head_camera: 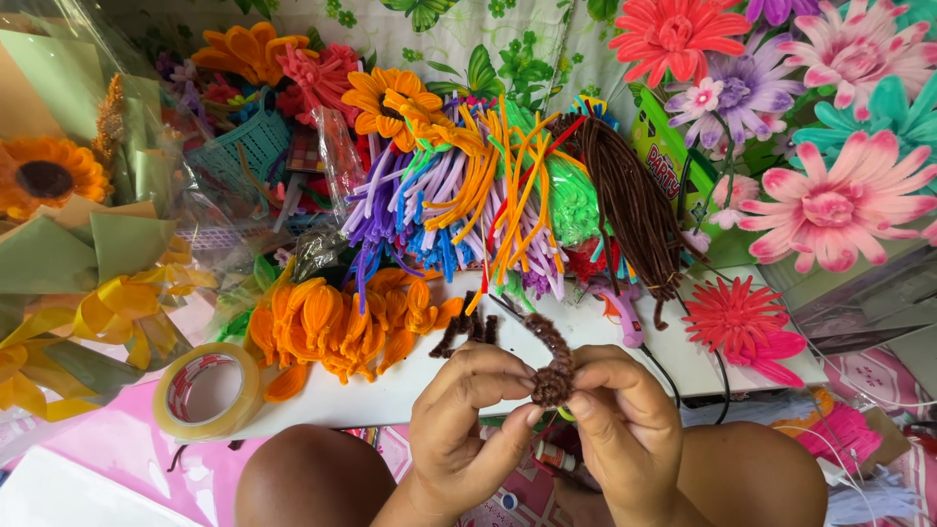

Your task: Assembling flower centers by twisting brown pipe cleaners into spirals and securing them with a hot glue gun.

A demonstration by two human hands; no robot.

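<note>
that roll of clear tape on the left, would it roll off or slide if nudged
The tape roll lies flat on its side at the white board's edge, so it would probably slide, not roll. It overhangs the corner slightly, so a push outward might tip it off. Mostly hollow, it likely feels light.

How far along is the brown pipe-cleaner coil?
Done: part of the brown pipe cleaner is already wound into a tight coil, and a batch of orange petals lies finished on the white board. In hand: the left hand and right hand both pinch the coil. Left: a free tail arcs above the fingers unwound, and the petals lie apart from the coil, unjoined.
</note>
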